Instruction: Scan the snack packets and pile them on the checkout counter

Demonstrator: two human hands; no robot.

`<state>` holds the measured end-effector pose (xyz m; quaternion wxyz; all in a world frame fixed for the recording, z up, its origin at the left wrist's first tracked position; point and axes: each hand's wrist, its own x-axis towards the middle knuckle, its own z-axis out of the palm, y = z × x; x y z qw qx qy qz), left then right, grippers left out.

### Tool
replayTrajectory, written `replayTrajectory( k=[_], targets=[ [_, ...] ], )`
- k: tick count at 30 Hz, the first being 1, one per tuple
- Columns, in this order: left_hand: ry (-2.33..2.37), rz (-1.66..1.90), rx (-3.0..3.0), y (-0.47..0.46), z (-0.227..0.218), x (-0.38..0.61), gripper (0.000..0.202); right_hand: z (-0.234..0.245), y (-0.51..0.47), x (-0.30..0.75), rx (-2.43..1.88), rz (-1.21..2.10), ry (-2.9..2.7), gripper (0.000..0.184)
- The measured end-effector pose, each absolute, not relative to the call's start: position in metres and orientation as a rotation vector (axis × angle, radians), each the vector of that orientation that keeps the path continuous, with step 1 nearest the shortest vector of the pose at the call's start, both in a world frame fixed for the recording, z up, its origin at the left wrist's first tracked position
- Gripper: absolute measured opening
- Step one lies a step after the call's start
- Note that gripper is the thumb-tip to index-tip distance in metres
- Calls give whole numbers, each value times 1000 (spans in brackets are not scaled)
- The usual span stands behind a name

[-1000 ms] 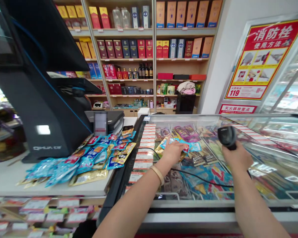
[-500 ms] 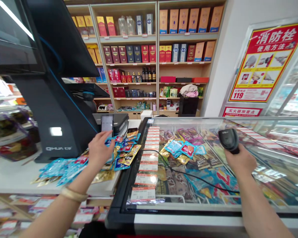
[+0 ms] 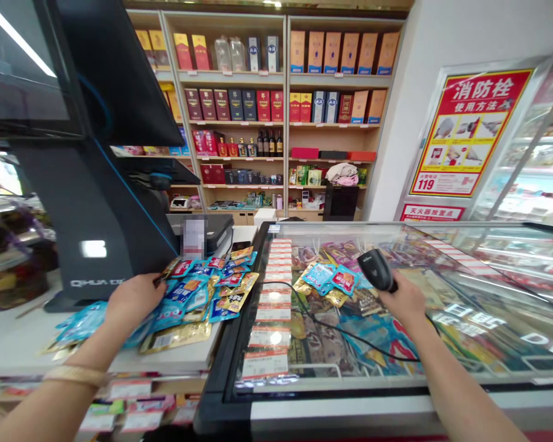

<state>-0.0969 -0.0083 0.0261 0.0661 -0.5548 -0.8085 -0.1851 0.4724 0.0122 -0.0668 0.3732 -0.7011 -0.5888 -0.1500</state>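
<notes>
A black handheld barcode scanner (image 3: 376,269) is gripped in my right hand (image 3: 404,302), above the glass lid of the freezer, its head tilted to the left. Its black cable (image 3: 350,331) trails across the glass. My left hand (image 3: 136,302) is over the counter at the foot of the checkout terminal, its fingertips pinched at a small brown-gold snack packet (image 3: 166,270). Blue and gold snack packets (image 3: 188,294) lie heaped right of that hand, and more blue packets (image 3: 85,322) lie partly under it. A smaller group of packets (image 3: 334,279) rests on the freezer glass.
The checkout terminal (image 3: 87,215) stands tall at the left of the white counter (image 3: 9,350). Price labels (image 3: 271,334) line the freezer's left side. Shelves of boxed bottles (image 3: 230,104) are behind, and a red fire-hydrant sign (image 3: 472,132) hangs on the wall at right.
My left hand has moved left and down from above the packet heap toward the terminal's base. My right hand has shifted left with the scanner, nearer the packets on the glass.
</notes>
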Motion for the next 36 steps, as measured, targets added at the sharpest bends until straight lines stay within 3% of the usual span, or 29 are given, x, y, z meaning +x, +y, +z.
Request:
replayTrajectory(
  k=[3,7,10,15,18,22,27,30,36],
  targets=[
    [-2388,-469,-1560,-14,30,-98,33,-68,14,473,-1764,-386,-1545,37],
    [-2203,-835,-1410,-25,41,-89,33,-70,16,477,-1729,-386,-1558,38],
    [-2289,-1376,-1331,-26,51,-55,25,-70,16,475,-1676,-391,-1568,39],
    [-2360,-2747,-1434,-12,45,31,4,-63,10,464,-1505,-341,-1673,32],
    [-2411,-3037,-1499,0,29,74,5,-58,8,459,-1416,-287,-1727,27],
    [-2428,-3141,-1588,14,4,119,22,-56,9,458,-1325,-215,-1775,30],
    [-2296,-3024,-1777,28,-28,158,35,-52,8,456,-1251,-25,-1852,29],
    [-2281,-2910,-1853,29,-43,169,36,-47,5,451,-1211,131,-1961,20],
    [-2400,-2580,-1925,25,-52,172,33,-41,0,433,-1242,228,-2093,28]
  ],
)
